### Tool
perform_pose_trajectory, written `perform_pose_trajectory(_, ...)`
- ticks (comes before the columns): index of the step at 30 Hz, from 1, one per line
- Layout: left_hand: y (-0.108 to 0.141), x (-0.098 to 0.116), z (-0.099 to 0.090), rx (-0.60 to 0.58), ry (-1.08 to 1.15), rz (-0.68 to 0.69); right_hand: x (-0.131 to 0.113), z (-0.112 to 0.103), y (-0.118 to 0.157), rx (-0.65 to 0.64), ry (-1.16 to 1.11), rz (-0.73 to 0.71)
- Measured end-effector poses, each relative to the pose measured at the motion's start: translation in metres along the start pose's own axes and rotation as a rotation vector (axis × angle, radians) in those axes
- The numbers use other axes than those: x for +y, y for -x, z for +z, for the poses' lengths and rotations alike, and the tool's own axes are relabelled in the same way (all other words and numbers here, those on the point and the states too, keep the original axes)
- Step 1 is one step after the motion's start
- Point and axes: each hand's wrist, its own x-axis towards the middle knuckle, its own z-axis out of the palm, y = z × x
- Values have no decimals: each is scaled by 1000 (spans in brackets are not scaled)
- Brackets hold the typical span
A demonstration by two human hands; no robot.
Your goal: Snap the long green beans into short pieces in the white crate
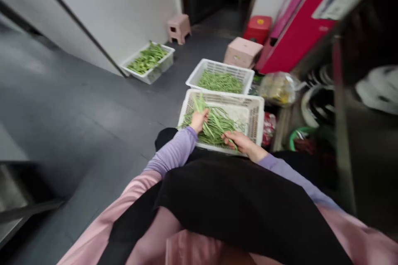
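Fingers of the left hand (199, 120) are curled around a bunch of long green beans (214, 126), some broader, paler pods among them pointing up and away from the wearer. The right hand (238, 140) has its thumb and fingers closed on beans at the near edge of the same pile. The beans lie in a white plastic basket (257, 126) with slotted sides, directly in front of the wearer; they fill its left and near part, and its pale bottom shows at right.

Lilac cuffs and pink sleeves (139, 186) cover the arms, and a black apron (233, 198) covers the lap. Just beyond the basket, a second white basket (199, 70) holds thinner green beans (220, 81). Farther off to the left, a white bin (164, 65) on the grey floor (102, 103) holds green vegetables (147, 58), too blurred to name. Behind stand a small pink stool (178, 27), a larger pink stool (242, 51) and a red stool (258, 27). A clear plastic bag (278, 87) with yellowish contents sits to the right.
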Motion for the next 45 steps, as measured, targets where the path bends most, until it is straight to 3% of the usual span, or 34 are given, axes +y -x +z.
perform_pose_trajectory(3,-16,6,2,-32,81,16,-11,-14,-3,-73,-233,111)
perform_pose_trajectory(7,-21,11,4,-53,83,57,-16,-20,-4,-91,-349,208)
perform_pose_trajectory(11,-18,12,8,-52,30,114,-15,-19,-6,-87,-401,222)
perform_pose_trajectory(16,-15,13,10,-105,31,33,-9,-22,-7,-83,-382,204)
perform_pose_trajectory(18,-12,14,10,-102,-14,67,-6,-23,-8,-59,-354,180)
perform_pose_trajectory(21,0,15,14,-80,-145,197,-4,-23,-17,77,-386,77)
perform_pose_trajectory(24,22,13,21,-117,-277,283,-12,-30,-33,303,-513,-31)
perform_pose_trajectory(27,44,12,26,-195,-328,353,-23,-48,-47,513,-602,-37)
perform_pose_trajectory(29,51,14,27,-262,-327,336,-28,-60,-51,567,-612,-10)
perform_pose_trajectory(32,46,19,27,-369,-303,235,-27,-62,-44,398,-555,92)
perform_pose_trajectory(36,27,22,25,-405,-249,168,-25,-35,-25,-37,-469,248)
perform_pose_trajectory(38,22,19,25,-389,-256,174,-27,-21,-19,-102,-512,220)
perform_pose_trajectory(41,27,11,27,-343,-336,235,-27,-9,-24,22,-547,118)
perform_pose_trajectory(45,48,4,31,-397,-424,331,-17,-11,-46,445,-498,41)
